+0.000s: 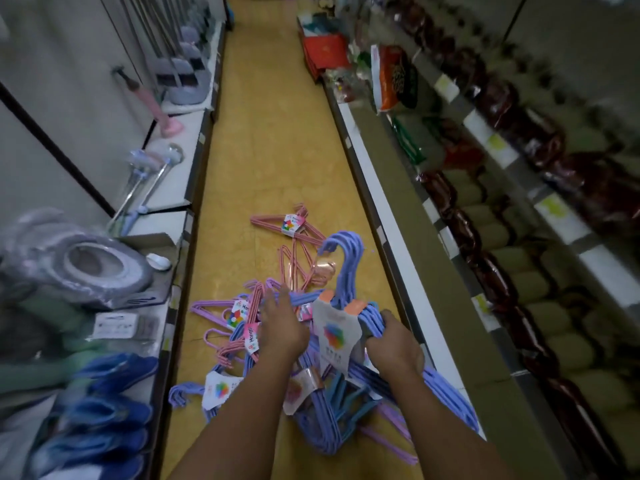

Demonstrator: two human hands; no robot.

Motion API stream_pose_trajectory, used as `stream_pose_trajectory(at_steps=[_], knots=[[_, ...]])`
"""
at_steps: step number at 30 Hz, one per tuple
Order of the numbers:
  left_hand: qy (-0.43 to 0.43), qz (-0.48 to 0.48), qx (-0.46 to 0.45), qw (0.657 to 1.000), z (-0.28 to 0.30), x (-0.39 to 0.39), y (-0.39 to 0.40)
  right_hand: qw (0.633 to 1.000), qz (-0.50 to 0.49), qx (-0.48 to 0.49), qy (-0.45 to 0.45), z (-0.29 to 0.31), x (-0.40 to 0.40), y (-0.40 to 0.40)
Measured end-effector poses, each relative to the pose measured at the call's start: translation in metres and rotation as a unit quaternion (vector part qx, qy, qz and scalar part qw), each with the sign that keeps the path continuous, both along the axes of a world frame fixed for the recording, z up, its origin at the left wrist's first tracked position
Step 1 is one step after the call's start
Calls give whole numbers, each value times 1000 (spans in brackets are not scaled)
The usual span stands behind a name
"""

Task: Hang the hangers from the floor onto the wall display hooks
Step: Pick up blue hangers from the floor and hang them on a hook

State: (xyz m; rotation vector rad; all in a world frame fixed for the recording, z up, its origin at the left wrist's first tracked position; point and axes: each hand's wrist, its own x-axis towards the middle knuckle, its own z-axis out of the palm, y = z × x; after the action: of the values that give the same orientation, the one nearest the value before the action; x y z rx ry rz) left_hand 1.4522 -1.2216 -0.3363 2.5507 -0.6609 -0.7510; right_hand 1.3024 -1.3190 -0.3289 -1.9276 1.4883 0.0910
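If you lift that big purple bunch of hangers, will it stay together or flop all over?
The purple hanger bunch probably stays mostly together, since a paper label band wraps its neck. It looks stiff rather than floppy, as the hooks keep their curve while the right hand has a grip on it. Hooks might snag the loose pink hangers on the floor.

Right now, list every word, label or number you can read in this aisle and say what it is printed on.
"Hange": on the paper band around a pink hanger bundle; the rest is cut off.
"Hange": partly readable on a second band by the left hand.
Grey label on the blue hanger bundle in the right hand: too blurred.
Shelf price tags: too blurred.
Box label on the left shelf: too blurred.
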Motion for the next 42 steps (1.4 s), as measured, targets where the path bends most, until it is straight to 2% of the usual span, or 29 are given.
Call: stream_pose_trajectory(at_steps=[6,9,11,13,16,19,21,25,30,34,37,42], knots=[[-92,-78,128,984,93,21,62,981,162,95,-42,100,19,6],[-97,-120,87,984,127,31,89,967,221,113,-52,137,38,19],[-65,-68,47,994,148,33,111,960,250,116,-42,153,52,32],[-74,-12,32,997,167,30,130,960,266,88,-25,161,66,46],[-110,29,33,993,192,20,154,956,290,-40,-1,183,79,79],[-120,62,11,991,203,16,174,932,325,-155,42,204,84,104],[-127,89,17,988,210,14,189,917,352,-181,56,214,88,118],[-136,131,33,981,226,4,219,908,380,-173,28,224,96,144],[-118,207,89,967,248,-21,254,837,506,-207,28,252,100,172],[-118,285,91,947,258,-58,270,782,584,-218,24,262,98,190],[-117,341,103,927,259,-89,284,729,643,-231,33,261,91,205],[-84,432,121,890,251,-159,321,614,747,-253,23,258,66,249]])
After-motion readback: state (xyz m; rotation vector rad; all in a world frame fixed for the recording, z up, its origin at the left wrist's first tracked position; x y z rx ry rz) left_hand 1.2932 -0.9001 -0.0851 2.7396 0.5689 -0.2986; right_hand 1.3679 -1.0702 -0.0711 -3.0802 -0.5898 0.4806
